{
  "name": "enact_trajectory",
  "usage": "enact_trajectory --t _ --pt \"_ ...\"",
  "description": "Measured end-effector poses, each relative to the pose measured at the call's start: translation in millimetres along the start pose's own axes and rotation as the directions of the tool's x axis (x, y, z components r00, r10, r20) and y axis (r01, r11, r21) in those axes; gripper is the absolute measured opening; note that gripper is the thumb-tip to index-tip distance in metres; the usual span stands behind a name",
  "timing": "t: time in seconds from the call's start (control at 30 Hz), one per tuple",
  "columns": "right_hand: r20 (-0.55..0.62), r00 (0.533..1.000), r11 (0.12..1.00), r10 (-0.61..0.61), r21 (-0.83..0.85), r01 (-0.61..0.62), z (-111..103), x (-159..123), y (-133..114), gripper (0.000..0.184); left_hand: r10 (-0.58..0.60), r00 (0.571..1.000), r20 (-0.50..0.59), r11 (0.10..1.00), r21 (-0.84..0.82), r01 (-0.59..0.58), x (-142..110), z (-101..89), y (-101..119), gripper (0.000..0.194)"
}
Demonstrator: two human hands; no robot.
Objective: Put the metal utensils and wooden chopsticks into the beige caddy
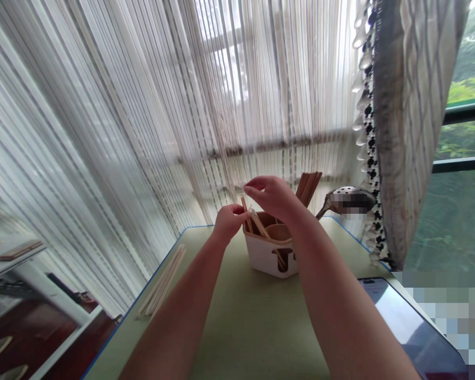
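A white utensil holder (266,257) stands on the green table (245,322) and holds wooden chopsticks (309,186), a wooden spoon (277,231) and a metal slotted ladle (347,199). My left hand (228,220) is closed in a pinch on a wrapped pair of chopsticks (257,221) that leans in the holder's left side. My right hand (273,196) hovers just above the holder, fingers curled in a pinch at the top end of the same wrapped chopsticks. Both forearms reach in from the bottom of the view.
Several wrapped chopstick pairs (163,282) lie along the table's left edge. A tablet or phone (407,322) lies at the right front. Striped sheer curtains (150,116) hang behind the table, with a heavy curtain (411,116) at the right. A shelf (19,253) stands at the left.
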State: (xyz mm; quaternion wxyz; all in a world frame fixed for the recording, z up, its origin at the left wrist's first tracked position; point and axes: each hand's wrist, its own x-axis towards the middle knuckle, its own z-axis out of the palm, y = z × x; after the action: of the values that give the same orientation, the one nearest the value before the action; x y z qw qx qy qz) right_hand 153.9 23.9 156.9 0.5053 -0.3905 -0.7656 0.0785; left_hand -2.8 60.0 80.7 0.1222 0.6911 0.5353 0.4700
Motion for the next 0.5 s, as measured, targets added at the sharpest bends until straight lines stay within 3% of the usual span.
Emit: enact_trajectory --t 0.2,0.5 --pt "0.001 1.000 1.000 0.004 0.005 -0.004 -4.4 -1.0 -2.1 0.021 0.037 0.999 0.006 0.996 0.075 -0.037 -0.3 -5.0 4.4 0.022" --pt "0.015 1.000 1.000 0.009 -0.009 -0.009 0.6 0.5 -2.8 0.021 -0.053 0.999 -0.012 0.998 -0.042 0.053 0.5 -7.1 3.7 0.023"
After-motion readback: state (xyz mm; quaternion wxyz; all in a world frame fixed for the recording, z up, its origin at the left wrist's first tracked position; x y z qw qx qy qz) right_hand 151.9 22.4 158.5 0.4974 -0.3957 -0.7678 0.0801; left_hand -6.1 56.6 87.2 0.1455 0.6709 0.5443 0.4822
